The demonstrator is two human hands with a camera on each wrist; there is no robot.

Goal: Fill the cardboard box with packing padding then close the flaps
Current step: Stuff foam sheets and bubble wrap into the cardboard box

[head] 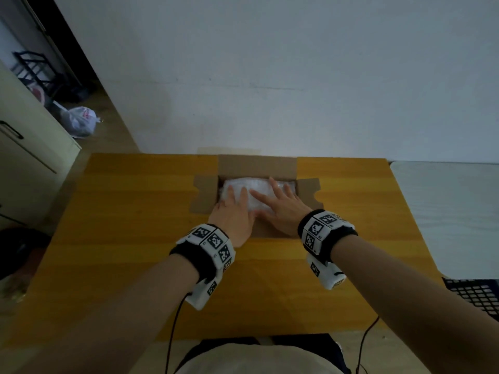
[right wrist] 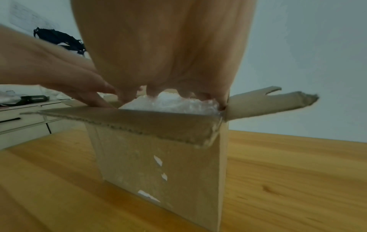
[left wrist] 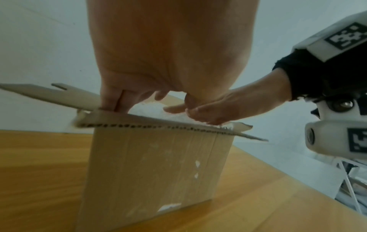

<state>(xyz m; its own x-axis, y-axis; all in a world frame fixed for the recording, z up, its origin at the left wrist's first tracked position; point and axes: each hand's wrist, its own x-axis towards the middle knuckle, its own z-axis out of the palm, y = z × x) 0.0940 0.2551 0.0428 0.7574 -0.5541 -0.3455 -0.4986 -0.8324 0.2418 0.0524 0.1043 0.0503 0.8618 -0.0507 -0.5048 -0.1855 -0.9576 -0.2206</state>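
Presently both hands press flat on the padding (head: 258, 190) inside the cardboard box (head: 256, 164), which stands near the far edge of the wooden table (head: 129, 211). The left hand (head: 234, 211) lies with fingers straight and spread on the left part of the wad, gripping nothing; the right hand (head: 280, 205) does likewise on the right part, holding nothing.

Judged step: tamping the fill down. To do it well, pressure should be even and straight down, so the wad sinks below the rim and the box does not tip or slide.

The padding is white, crinkled plastic wrap, and in the wrist views it crowns slightly above the rim. All four flaps stand open; the left flap (head: 204, 195) and right flap (head: 309, 191) are notched and splayed outward. The front wall (left wrist: 155, 169) shows white torn patches.
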